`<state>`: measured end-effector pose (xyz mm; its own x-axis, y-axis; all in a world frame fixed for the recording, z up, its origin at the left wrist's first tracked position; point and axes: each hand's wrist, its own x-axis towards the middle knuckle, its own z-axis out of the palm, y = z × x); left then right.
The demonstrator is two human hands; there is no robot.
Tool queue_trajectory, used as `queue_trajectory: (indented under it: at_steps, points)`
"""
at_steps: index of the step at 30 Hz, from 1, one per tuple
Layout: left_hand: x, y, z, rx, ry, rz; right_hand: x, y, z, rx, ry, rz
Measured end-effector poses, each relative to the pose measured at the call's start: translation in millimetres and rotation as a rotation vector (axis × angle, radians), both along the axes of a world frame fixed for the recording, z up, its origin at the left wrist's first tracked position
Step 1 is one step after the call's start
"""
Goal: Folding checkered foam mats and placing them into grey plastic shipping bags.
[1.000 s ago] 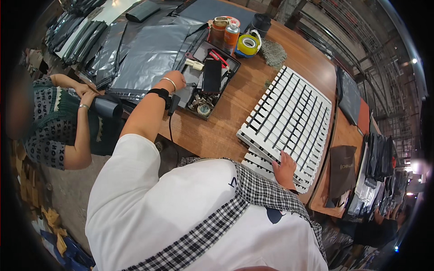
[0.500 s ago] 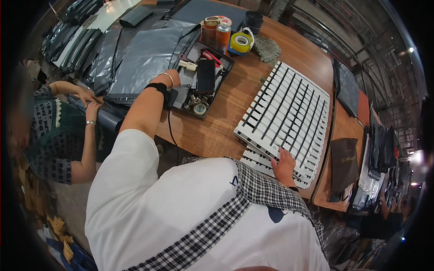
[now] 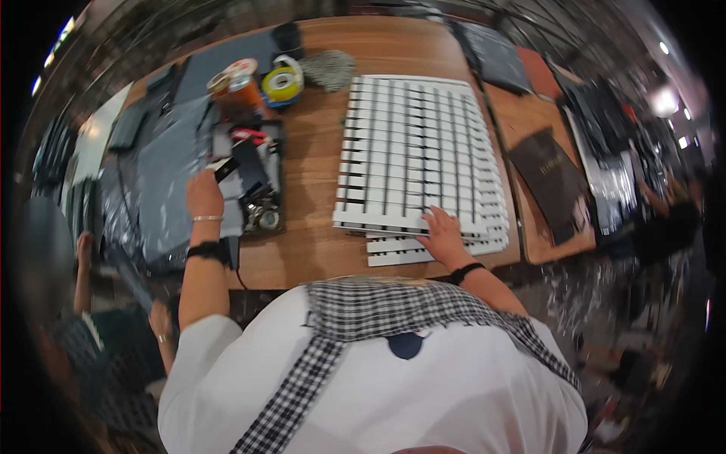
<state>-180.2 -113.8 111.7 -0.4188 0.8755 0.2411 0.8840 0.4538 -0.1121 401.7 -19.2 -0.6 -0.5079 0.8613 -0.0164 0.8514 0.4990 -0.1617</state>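
Observation:
My left hand [image 3: 204, 195] is closed at the left edge of a dark tray [image 3: 282, 204], with a small black-and-cream object [image 3: 221, 168] at its fingertips. Blur keeps me from telling that object's kind. Inside the tray are a phone [image 3: 251, 163], red-handled items [image 3: 251, 136] and small metal parts [image 3: 263, 212]. My right hand [image 3: 444, 233] lies with fingers apart on the near edge of the upper white slatted panel [image 3: 408, 151], crossed by dark lines. Another such panel [image 3: 393, 256] sticks out beneath it, so they form an uneven stack.
Grey plastic bags [image 3: 170, 159] spread over the table's left side. Behind the tray stand an orange can [image 3: 243, 85], yellow tape [image 3: 282, 83] and a grey cloth [image 3: 330, 69]. A brown bag [image 3: 548, 181] lies right, across a gap. A co-worker's hand [image 3: 160, 319] is at lower left.
My view has turned, so the table now lies squarer before me. My left hand has the black-and-cream object at its fingertips. My right hand stays on the panels.

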Motion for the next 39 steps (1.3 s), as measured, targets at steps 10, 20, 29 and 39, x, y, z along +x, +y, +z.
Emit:
queue_trajectory:
  at_steps: [10, 20, 29, 39]
  points:
    - [226, 93, 1, -0.003, -0.679, -0.726, -2, -13, 4, 0.056, -0.004, 0.113]
    - [254, 38, -123, -0.278, -0.310, -1.014, -2, -12, -4, 0.043, 0.172, 0.084]
    - [259, 46, -125, -0.336, -0.503, -0.899, -1, -11, -1, 0.016, 0.112, 0.079]
    - [255, 35, -134, -0.243, -0.600, -0.787, -15, -30, -7, 0.077, 0.105, -0.052]
